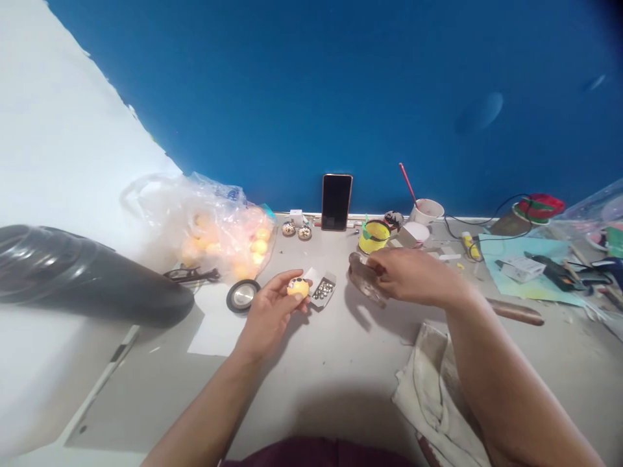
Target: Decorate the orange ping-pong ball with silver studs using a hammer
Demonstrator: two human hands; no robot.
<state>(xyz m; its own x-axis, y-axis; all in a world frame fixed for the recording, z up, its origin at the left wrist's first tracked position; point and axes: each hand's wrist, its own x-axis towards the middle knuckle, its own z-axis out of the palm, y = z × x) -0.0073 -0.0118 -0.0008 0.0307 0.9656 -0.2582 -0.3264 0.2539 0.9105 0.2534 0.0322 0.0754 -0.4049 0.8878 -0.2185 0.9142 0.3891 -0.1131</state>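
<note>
My left hand [275,305] is closed around a small yellow ball [298,287] with dark spots and some shiny bits on its upper side. Just right of it lies an open little box [324,292] of shiny metal tacks. My right hand [403,275] grips a hammer [366,280] close to its metal head, above the table. The hammer's wooden handle [516,311] comes out beyond my forearm on the right. Two balls [304,232] covered in shiny metal sit farther back near the wall.
A phone [336,202] leans on the blue wall. A plastic bag [214,227] of orange and yellow balls, a black disc [243,296] and a dark cylinder [97,275] are left. A yellow tub [374,237], white cup [427,211] and cloth [433,389] are right.
</note>
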